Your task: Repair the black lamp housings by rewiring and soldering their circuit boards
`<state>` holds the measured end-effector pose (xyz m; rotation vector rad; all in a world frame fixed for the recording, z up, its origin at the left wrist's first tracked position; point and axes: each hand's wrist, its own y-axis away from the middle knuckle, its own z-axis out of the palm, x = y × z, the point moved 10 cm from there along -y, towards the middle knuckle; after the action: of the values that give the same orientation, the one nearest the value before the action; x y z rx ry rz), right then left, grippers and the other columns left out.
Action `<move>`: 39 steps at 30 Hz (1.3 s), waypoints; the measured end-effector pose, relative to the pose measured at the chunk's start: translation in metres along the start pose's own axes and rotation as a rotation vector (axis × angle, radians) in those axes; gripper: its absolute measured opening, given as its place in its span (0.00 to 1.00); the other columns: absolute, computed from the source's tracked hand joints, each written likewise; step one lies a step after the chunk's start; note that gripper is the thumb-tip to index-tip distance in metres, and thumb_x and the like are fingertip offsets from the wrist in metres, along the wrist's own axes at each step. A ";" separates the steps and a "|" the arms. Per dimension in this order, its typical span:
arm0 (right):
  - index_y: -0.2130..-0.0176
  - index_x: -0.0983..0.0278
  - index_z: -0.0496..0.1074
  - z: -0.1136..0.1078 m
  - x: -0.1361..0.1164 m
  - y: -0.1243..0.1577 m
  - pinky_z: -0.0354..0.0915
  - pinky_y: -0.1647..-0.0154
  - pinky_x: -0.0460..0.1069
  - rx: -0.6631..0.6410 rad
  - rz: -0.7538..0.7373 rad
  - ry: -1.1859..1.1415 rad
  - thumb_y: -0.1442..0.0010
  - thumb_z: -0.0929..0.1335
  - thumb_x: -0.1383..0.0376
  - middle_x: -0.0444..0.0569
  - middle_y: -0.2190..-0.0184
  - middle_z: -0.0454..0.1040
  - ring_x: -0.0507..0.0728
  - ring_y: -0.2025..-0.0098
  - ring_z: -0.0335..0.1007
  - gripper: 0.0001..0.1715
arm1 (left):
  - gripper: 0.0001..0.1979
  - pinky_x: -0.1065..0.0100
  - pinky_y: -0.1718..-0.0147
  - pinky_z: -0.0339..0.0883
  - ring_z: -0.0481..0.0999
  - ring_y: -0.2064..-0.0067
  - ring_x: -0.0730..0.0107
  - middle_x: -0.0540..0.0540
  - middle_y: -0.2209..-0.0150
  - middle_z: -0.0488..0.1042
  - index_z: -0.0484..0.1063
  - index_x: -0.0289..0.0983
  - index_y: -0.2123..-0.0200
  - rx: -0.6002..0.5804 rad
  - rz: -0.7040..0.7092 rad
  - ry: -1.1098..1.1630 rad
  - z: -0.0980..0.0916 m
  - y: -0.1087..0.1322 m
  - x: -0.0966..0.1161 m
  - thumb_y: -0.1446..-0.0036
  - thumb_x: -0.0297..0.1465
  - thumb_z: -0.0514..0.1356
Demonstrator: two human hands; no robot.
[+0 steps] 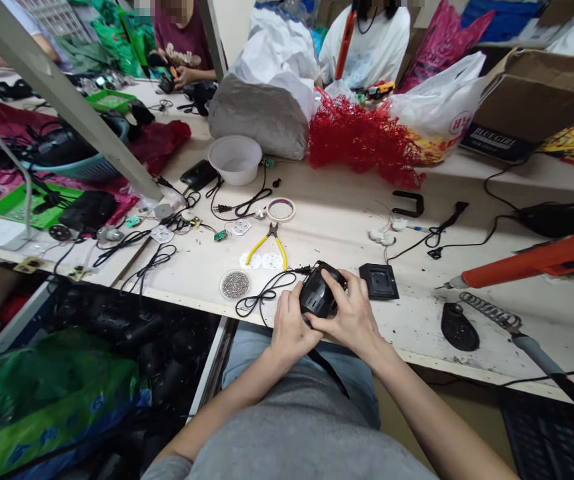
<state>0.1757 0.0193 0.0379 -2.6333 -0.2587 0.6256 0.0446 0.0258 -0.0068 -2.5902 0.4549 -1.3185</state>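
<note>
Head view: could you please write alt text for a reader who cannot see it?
A person's left hand and right hand hold a black device at a cluttered workbench. Yellow-handled pliers lie nearby; an orange tool shows at right.

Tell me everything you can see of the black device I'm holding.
The black device has a rounded, glossy, plastic-looking shell with small slots on its face. It's held at the near edge of the bench between your left hand and right hand. A black cord lies to its left; whether they connect is unclear.
</note>
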 end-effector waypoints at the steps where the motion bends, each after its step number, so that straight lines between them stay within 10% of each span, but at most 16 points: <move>1: 0.34 0.59 0.62 0.000 0.000 0.000 0.67 0.47 0.71 0.001 0.000 0.002 0.47 0.72 0.49 0.62 0.44 0.62 0.72 0.46 0.62 0.47 | 0.43 0.53 0.55 0.73 0.72 0.55 0.53 0.41 0.57 0.68 0.56 0.35 0.36 0.000 0.005 0.001 0.000 0.000 0.001 0.58 0.26 0.61; 23: 0.35 0.56 0.64 -0.014 0.003 -0.007 0.65 0.43 0.71 -0.056 0.008 -0.042 0.50 0.75 0.47 0.60 0.41 0.61 0.72 0.42 0.61 0.48 | 0.47 0.52 0.50 0.72 0.72 0.50 0.51 0.40 0.53 0.68 0.53 0.36 0.33 -0.007 -0.030 0.002 -0.002 -0.003 0.001 0.57 0.27 0.65; 30: 0.37 0.55 0.65 -0.053 0.100 -0.069 0.62 0.40 0.69 0.137 0.303 -0.097 0.50 0.73 0.42 0.57 0.45 0.64 0.70 0.40 0.62 0.47 | 0.45 0.52 0.50 0.71 0.72 0.49 0.52 0.40 0.52 0.68 0.55 0.36 0.35 0.015 0.006 -0.012 -0.006 -0.006 0.004 0.55 0.33 0.70; 39: 0.38 0.61 0.67 0.019 0.160 -0.120 0.57 0.37 0.69 -0.027 0.433 -0.012 0.53 0.76 0.45 0.62 0.40 0.60 0.73 0.37 0.54 0.49 | 0.42 0.53 0.50 0.72 0.74 0.49 0.52 0.40 0.52 0.70 0.59 0.36 0.40 0.013 -0.004 -0.033 -0.008 -0.011 0.007 0.56 0.35 0.73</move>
<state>0.2981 0.1762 0.0136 -2.7283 0.3123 0.7762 0.0437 0.0332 0.0065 -2.5996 0.4343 -1.2736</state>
